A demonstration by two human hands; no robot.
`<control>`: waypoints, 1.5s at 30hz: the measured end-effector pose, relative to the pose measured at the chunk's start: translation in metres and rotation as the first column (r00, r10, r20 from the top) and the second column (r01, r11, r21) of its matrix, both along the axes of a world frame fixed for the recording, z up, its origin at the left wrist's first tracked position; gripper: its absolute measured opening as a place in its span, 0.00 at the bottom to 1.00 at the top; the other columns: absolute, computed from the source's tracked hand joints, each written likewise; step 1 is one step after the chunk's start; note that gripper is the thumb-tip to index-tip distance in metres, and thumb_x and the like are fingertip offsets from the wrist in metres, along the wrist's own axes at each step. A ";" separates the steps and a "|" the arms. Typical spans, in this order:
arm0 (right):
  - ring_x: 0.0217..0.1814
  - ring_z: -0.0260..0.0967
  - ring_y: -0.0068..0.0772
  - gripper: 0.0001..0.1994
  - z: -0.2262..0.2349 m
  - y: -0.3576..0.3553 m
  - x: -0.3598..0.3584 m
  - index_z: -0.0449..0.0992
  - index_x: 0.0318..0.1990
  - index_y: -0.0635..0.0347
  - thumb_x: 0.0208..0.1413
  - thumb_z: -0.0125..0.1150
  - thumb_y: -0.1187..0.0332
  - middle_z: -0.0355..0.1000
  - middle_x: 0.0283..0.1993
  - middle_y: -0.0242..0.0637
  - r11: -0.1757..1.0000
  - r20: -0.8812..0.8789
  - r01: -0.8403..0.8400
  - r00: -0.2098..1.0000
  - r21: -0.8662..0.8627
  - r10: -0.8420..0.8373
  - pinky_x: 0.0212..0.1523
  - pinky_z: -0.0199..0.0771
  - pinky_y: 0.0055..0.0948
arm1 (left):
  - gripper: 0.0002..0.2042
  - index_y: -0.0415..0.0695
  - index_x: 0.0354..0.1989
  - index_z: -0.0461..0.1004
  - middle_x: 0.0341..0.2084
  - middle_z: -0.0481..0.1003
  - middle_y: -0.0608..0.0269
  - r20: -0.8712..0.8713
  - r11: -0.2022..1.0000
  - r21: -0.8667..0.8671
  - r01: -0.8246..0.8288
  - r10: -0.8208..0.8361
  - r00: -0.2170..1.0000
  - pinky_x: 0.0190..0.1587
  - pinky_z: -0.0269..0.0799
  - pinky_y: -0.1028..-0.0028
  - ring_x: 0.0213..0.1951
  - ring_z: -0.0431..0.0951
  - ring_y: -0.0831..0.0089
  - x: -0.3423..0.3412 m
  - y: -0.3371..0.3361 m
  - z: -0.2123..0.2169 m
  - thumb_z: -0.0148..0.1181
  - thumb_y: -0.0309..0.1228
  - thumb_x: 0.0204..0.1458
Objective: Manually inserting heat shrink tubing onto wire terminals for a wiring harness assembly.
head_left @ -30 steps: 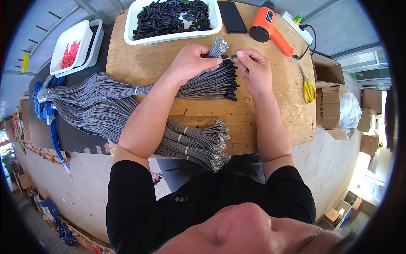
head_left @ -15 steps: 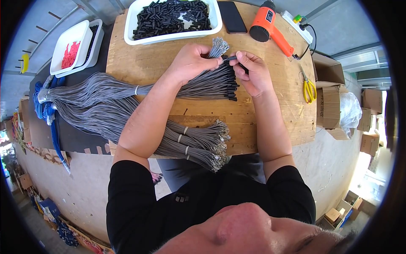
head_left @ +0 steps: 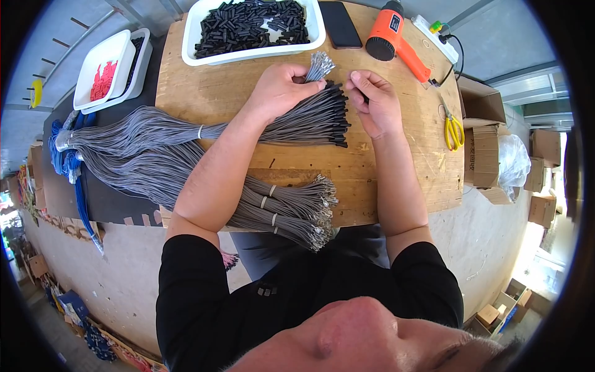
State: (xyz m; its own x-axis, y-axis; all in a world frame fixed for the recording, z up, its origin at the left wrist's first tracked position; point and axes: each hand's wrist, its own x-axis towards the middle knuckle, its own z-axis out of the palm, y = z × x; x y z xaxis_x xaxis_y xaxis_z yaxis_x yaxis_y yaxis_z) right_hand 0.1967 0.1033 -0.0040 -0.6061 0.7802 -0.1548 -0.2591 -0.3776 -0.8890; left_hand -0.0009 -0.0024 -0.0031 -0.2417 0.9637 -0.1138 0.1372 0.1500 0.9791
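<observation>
My left hand [head_left: 284,90] is closed round a bunch of grey wires, whose bare metal-tipped ends [head_left: 320,65] stick up past the thumb. Below it, more grey wires fan out to the right, their ends covered by black sleeves [head_left: 339,118]. Just right of these ends, apart from them, my right hand [head_left: 377,102] is curled, thumb against forefinger. A small dark piece, seemingly a black sleeve [head_left: 364,98], shows among its fingers, mostly hidden. Nearer me lie tied bundles of grey wire [head_left: 285,208] with uncovered metal ends.
A white tray [head_left: 192,56] of short black sleeves stands at the back, beside a phone [head_left: 341,25]. An orange heat gun [head_left: 396,43], a power strip [head_left: 436,38] and yellow-handled scissors [head_left: 454,133] lie to the right. White trays [head_left: 83,93], one with red pieces, sit far left.
My right hand has drawn slightly right, away from the wire tips in my left hand. The black sleeve it pinched at a wire end no longer shows there. My left hand keeps its hold.
</observation>
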 end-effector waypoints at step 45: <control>0.37 0.58 0.24 0.16 -0.065 0.063 0.020 0.58 0.63 0.72 0.72 0.40 0.76 0.63 0.52 0.45 0.871 -0.502 -0.303 0.861 -0.387 0.077 0.30 0.61 0.16 | 0.07 0.34 0.28 0.80 0.21 0.78 0.61 0.391 0.989 0.126 -0.076 0.021 0.920 0.24 0.72 0.78 0.22 0.78 0.76 -0.005 -0.006 -0.001 0.69 0.25 0.43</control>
